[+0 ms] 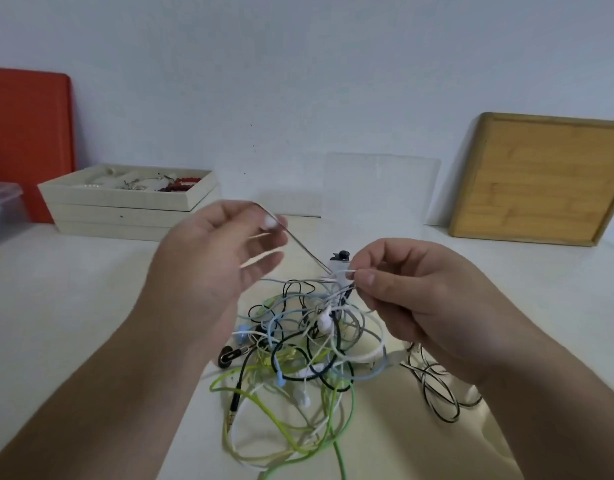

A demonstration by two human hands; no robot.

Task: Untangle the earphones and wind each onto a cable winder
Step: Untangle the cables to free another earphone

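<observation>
A white cord (pixel 307 252) is pinched taut between the left hand (pixel 215 258) and right hand (pixel 412 296), raised over the tangle (pixel 298 348) on the bench (pixel 73 289). The cords are judged light, limp and snag-prone; a hold near a plug or bud, drawn out gently, seems safest.

A single head-worn wide-angle camera looks forward and down across the white desk (pixel 91 306) toward the wall behind its far edge. It sits close above both forearms, which enter from the bottom corners. The desk's far edge curves under the lens.
</observation>
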